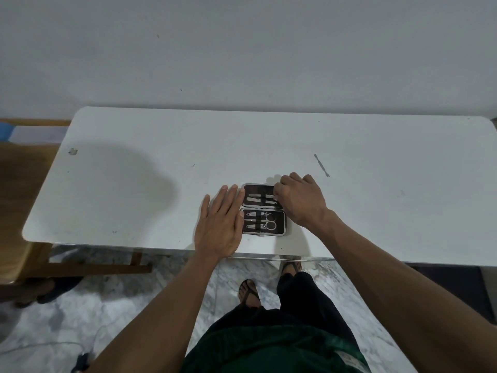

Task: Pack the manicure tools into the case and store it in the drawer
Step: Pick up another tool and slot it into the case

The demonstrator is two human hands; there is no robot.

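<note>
left hand (219, 224) lying flat, fingers spread, beside open case (263, 210) | right hand (298, 199) curling over case's upper-right corner, fingers' grip hidden | loose tool (321, 165) lying right-of-centre on worktop (134, 184)

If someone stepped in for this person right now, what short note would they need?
Left hand: open, flat on the table, touching the open case's left edge.
Right hand: fingers curled at the case's far half, apparently seating a tool; grip hidden.
Done: clippers and scissors sit in the near half.
Left: one loose tool lies on the table to the right; pack it, close the case, store it. No drawer in view.
</note>
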